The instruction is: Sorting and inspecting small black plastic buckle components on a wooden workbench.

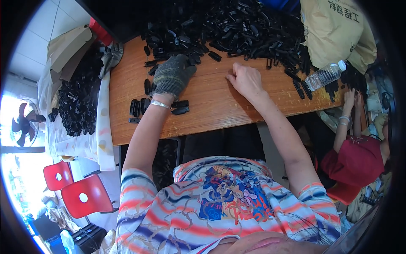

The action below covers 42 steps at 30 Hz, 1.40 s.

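Note:
My left hand (173, 75) wears a dark grey knitted glove and lies at the near edge of a heap of small black plastic parts (241, 29). Its fingers curl down, and whatever is in them is hidden. Just past its fingertips lie more of the parts. My right hand (246, 80) is bare and rests over the wooden table (211, 103), its fingers bent in and closed; I cannot make out anything in them. Below my left wrist, several black parts (137, 107) stand side by side in a short row, with a few more (180, 107) right of the wrist.
A clear plastic bottle (325, 76) lies at the right, beside a tan sack (332, 36). Left of the table, a lined box holds more black parts (78, 101), with a grey glove (111, 59) near it. Another person (355, 158) works at right. Red chairs (86, 194) and a fan (25, 122) are at left.

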Each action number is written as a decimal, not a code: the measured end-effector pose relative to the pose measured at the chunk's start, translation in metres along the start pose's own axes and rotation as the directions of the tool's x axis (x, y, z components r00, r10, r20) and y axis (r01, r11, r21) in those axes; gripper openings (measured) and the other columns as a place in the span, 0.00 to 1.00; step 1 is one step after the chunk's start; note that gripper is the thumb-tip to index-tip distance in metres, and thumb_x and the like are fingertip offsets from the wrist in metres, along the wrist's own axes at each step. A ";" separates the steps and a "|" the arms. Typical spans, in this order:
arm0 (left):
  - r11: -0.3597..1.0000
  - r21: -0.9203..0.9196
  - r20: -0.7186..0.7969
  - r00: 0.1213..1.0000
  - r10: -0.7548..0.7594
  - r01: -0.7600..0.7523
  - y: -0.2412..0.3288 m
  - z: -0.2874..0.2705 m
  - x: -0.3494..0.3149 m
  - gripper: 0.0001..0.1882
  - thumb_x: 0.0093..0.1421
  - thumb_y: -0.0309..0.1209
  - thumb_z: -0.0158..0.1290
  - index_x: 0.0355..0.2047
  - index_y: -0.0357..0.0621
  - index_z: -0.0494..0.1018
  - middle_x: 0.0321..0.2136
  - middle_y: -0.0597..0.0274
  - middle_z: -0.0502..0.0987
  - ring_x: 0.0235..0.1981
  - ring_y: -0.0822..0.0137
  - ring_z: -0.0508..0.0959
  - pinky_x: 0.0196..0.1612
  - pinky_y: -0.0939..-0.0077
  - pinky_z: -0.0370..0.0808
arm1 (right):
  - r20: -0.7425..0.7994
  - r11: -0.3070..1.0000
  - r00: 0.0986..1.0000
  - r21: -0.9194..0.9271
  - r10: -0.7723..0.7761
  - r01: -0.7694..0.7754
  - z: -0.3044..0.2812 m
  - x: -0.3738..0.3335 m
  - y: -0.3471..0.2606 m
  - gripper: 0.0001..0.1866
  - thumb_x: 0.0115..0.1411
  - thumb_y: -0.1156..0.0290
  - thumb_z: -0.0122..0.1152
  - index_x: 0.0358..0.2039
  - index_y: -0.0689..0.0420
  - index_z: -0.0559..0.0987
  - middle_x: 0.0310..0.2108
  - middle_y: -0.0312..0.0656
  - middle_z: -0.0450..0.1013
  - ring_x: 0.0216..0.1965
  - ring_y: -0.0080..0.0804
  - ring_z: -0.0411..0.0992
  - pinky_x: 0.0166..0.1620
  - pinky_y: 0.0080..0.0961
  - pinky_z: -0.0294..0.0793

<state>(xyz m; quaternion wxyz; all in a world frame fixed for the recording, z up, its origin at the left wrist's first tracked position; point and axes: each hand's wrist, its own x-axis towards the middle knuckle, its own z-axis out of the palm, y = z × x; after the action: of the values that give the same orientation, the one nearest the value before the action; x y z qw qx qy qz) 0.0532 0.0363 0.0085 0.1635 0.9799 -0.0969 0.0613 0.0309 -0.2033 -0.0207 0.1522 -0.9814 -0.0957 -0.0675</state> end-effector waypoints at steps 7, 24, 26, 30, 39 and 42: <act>0.993 0.027 0.042 0.993 -0.115 0.114 -0.002 0.002 -0.010 0.13 0.63 0.37 0.53 0.41 0.43 0.79 0.42 0.53 0.80 0.45 0.54 0.80 0.48 0.59 0.77 | -0.066 0.975 0.991 0.182 -0.114 0.125 -0.008 -0.028 -0.005 0.11 0.53 0.71 0.68 0.33 0.60 0.75 0.29 0.49 0.77 0.32 0.49 0.77 0.35 0.41 0.76; 0.863 -0.505 -0.092 0.996 -0.020 -0.029 0.008 0.007 -0.043 0.16 0.60 0.35 0.60 0.47 0.43 0.79 0.39 0.56 0.82 0.37 0.61 0.82 0.41 0.67 0.78 | -0.106 0.807 0.993 0.582 -0.051 0.104 -0.005 -0.042 -0.042 0.10 0.56 0.74 0.66 0.38 0.62 0.77 0.34 0.44 0.74 0.31 0.37 0.76 0.36 0.32 0.76; 0.460 -0.852 0.201 0.968 -0.151 0.249 0.033 -0.011 -0.054 0.14 0.61 0.31 0.60 0.47 0.42 0.79 0.36 0.59 0.83 0.29 0.72 0.79 0.32 0.78 0.77 | -0.224 0.660 0.974 0.736 0.021 0.155 -0.003 -0.043 -0.045 0.11 0.58 0.76 0.65 0.41 0.63 0.77 0.35 0.43 0.75 0.30 0.30 0.76 0.34 0.25 0.76; 0.379 -0.893 0.195 0.967 -0.162 0.243 0.042 -0.017 -0.068 0.14 0.62 0.31 0.59 0.47 0.41 0.79 0.34 0.63 0.82 0.26 0.79 0.77 0.27 0.84 0.75 | -0.223 0.617 0.974 0.773 0.043 0.149 -0.018 -0.046 -0.059 0.11 0.58 0.77 0.64 0.42 0.64 0.77 0.36 0.43 0.75 0.30 0.27 0.76 0.33 0.22 0.76; 0.414 -0.902 0.088 0.990 -0.109 0.126 0.045 -0.015 -0.073 0.15 0.62 0.29 0.59 0.49 0.41 0.78 0.33 0.64 0.82 0.25 0.78 0.77 0.27 0.84 0.75 | -0.284 0.622 0.958 0.744 -0.039 0.246 -0.020 -0.046 -0.064 0.11 0.58 0.78 0.65 0.41 0.64 0.77 0.35 0.42 0.75 0.27 0.27 0.76 0.31 0.21 0.75; 0.450 -0.884 0.086 0.990 -0.108 0.126 0.045 -0.013 -0.077 0.15 0.62 0.28 0.58 0.49 0.41 0.78 0.34 0.64 0.82 0.25 0.78 0.78 0.28 0.84 0.75 | -0.268 0.623 0.961 0.742 -0.060 0.246 -0.018 -0.046 -0.064 0.11 0.57 0.78 0.66 0.41 0.63 0.77 0.34 0.42 0.74 0.27 0.27 0.76 0.30 0.22 0.75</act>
<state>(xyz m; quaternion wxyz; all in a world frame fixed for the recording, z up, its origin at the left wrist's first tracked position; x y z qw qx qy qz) -0.0319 0.0117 0.0227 0.6519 0.7565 -0.0485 -0.0177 -0.0292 -0.1567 0.0074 0.5583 -0.7973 -0.1816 -0.1400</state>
